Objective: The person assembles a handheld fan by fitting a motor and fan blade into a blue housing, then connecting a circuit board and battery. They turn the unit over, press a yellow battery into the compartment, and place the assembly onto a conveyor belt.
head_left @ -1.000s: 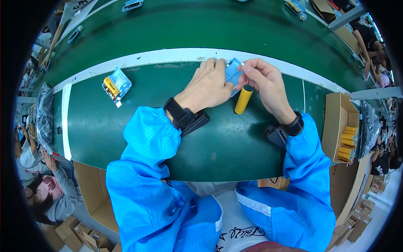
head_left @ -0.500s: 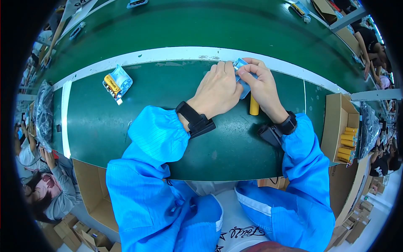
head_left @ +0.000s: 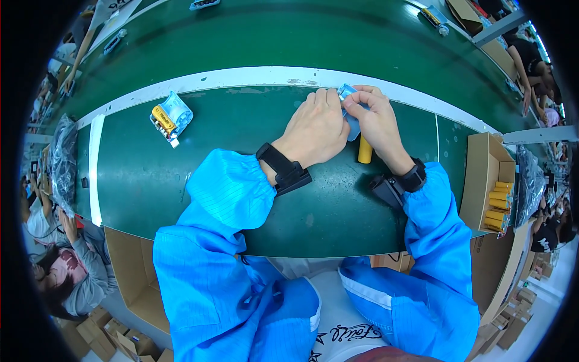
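Note:
Both of my hands are closed around a light blue plastic casing (head_left: 353, 130) near the white strip across the green table. My left hand (head_left: 315, 128) covers its left side, back of the hand up. My right hand (head_left: 379, 117) pinches at its upper part with thumb and index finger; what lies under the fingertips is hidden. Just below the casing a yellow cylindrical battery (head_left: 365, 151) shows, its upper end hidden by the right hand. Farther left on the table lies another open blue casing (head_left: 176, 111) holding a yellow battery (head_left: 163, 119) and a small circuit board.
At the right edge stands a cardboard box (head_left: 476, 175) with several yellow batteries (head_left: 499, 205). Beyond the white strip (head_left: 259, 76), more blue casings lie on the green belt, one at top right (head_left: 434, 19). A clear plastic bag (head_left: 63, 166) hangs at the left edge.
The casings beyond the white strip have shifted slightly to the right. My hands keep almost the same place and grip, with only small finger movement.

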`<state>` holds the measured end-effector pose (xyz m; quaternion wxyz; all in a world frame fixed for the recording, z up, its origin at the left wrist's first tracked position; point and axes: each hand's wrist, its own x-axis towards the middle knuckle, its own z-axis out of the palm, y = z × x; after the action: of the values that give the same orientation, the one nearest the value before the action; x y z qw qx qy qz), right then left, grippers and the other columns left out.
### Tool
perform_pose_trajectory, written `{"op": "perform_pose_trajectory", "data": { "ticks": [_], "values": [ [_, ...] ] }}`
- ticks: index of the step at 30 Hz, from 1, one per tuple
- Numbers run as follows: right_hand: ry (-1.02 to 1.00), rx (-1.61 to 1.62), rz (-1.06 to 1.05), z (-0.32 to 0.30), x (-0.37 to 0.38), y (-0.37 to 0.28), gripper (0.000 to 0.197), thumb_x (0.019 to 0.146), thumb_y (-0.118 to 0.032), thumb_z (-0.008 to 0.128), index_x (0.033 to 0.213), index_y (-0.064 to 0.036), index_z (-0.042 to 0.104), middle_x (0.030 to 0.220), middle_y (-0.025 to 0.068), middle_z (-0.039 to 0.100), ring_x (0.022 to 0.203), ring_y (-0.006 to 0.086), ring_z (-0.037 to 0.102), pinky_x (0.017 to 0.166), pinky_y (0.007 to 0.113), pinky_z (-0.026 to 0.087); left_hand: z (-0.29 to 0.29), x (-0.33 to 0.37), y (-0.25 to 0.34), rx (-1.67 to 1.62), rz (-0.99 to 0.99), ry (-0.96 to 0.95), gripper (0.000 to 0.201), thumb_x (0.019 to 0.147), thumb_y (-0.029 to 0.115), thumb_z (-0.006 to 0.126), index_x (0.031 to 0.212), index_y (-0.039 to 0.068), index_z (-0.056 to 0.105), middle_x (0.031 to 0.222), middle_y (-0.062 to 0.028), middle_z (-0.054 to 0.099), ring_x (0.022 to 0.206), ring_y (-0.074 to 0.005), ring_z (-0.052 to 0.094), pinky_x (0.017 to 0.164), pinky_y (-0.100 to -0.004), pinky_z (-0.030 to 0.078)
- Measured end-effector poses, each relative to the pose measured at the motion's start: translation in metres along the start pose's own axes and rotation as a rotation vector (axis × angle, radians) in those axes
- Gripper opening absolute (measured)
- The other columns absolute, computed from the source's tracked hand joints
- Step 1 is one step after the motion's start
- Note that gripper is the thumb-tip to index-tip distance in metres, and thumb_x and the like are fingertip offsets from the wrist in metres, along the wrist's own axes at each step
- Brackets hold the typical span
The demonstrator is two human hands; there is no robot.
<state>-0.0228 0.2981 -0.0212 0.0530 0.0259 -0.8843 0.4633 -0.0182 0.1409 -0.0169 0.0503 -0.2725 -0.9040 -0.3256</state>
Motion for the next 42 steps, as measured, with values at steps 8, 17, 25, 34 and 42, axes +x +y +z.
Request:
{"op": "perform_pose_trajectory", "data": {
  "ticks": [8, 17, 25, 34, 42],
  "values": [
    [-0.093, 0.099, 0.066, -0.003, 0.007, 0.003, 0.011, 0.084, -0.010, 0.067, 0.084, 0.0008, 0.069, 0.120, 0.0110, 0.056, 0.106, 0.0211, 0.055, 0.091, 0.031, 0.042, -0.002, 0.001, 0.001, -0.035, -0.040, -0.075, 0.037, 0.084, 0.011, 0.057, 0.111, -0.012, 0.045, 0.103, -0.0277, 0.054, 0.097, -0.0422, 0.054, 0.085, -0.0481, 0.046],
    [0.023, -0.002, -0.027, -0.001, 0.016, -0.001, 0.010, 0.074, -0.008, 0.066, 0.070, -0.0009, 0.071, 0.109, 0.0157, 0.064, 0.102, 0.0317, 0.059, 0.086, 0.039, 0.048, 0.005, 0.002, 0.000, -0.022, 0.022, 0.020, 0.030, 0.079, 0.010, 0.057, 0.100, -0.010, 0.050, 0.096, -0.0262, 0.055, 0.090, -0.0400, 0.057, 0.080, -0.0467, 0.048],
    [-0.078, -0.077, -0.057, -0.001, 0.022, -0.010, 0.008, 0.073, -0.002, 0.063, 0.068, 0.0024, 0.067, 0.110, 0.0138, 0.064, 0.097, 0.0248, 0.061, 0.079, 0.034, 0.048, 0.010, -0.002, -0.006, 0.032, 0.027, 0.050, 0.028, 0.078, 0.010, 0.056, 0.098, -0.009, 0.051, 0.096, -0.0253, 0.056, 0.090, -0.0403, 0.057, 0.079, -0.0463, 0.047],
    [-0.097, 0.078, 0.059, -0.007, 0.012, -0.005, 0.010, 0.084, -0.005, 0.064, 0.077, 0.0028, 0.066, 0.118, 0.0097, 0.060, 0.099, 0.0189, 0.057, 0.084, 0.028, 0.044, 0.011, -0.004, 0.000, 0.003, -0.016, 0.109, 0.032, 0.076, 0.014, 0.058, 0.096, -0.010, 0.052, 0.092, -0.0257, 0.057, 0.087, -0.0398, 0.058, 0.077, -0.0470, 0.048],
    [0.089, 0.297, -0.021, -0.020, -0.040, 0.008, 0.027, 0.089, -0.007, 0.065, 0.114, 0.0009, 0.058, 0.117, 0.0092, 0.059, 0.097, 0.0142, 0.054, 0.084, 0.026, 0.043, 0.007, -0.007, 0.006, -0.055, -0.092, 0.143, 0.038, 0.072, 0.014, 0.060, 0.099, -0.010, 0.051, 0.093, -0.0260, 0.057, 0.087, -0.0396, 0.058, 0.077, -0.0465, 0.049]
  ]
}}
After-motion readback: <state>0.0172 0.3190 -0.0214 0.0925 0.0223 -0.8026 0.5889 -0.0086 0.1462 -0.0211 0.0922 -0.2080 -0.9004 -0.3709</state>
